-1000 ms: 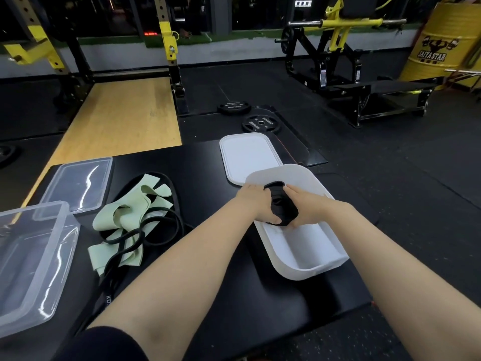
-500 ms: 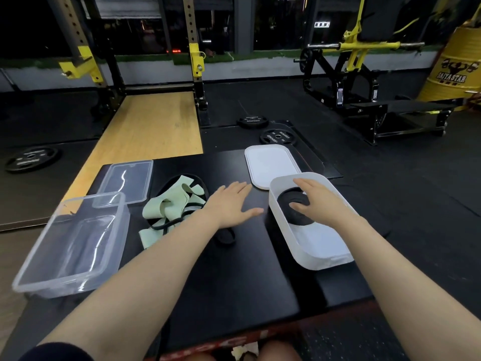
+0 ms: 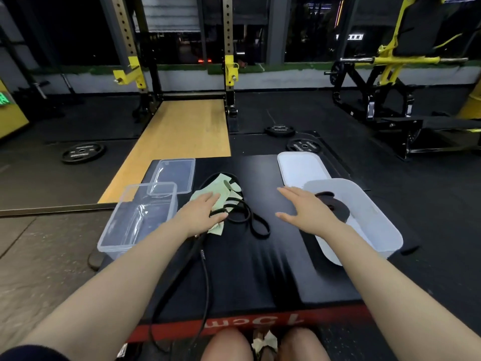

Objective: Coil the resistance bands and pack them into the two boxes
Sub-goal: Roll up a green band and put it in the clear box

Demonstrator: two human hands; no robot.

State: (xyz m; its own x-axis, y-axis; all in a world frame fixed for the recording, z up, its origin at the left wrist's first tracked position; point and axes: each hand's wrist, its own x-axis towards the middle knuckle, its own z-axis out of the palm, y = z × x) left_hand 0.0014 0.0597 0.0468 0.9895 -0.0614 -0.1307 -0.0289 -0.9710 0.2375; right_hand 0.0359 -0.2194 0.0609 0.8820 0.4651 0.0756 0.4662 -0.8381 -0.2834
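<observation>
Now, head view only. One coiled black band sits inside the white box, at its far end, and both hands have let go of it. A second ago the two hands were pressing that coil down into the box; half a second ago the right hand was lifting off it while the left hand was already crossing the black mat. So first band packed, next pick-up starting.

Left hand: fingers straight and spread, holding nothing, resting on the pale green band and the loose black band tangled with it. Right hand: flat, fingers relaxed and apart, empty, hovering just beside the white box's near-left rim.

Clear box on the left has nothing visible inside. Its clear lid and the white lid lie beyond. Loose black band trails off the near mat edge.

Judgement: roughly a third done; green and long black bands not yet coiled.
</observation>
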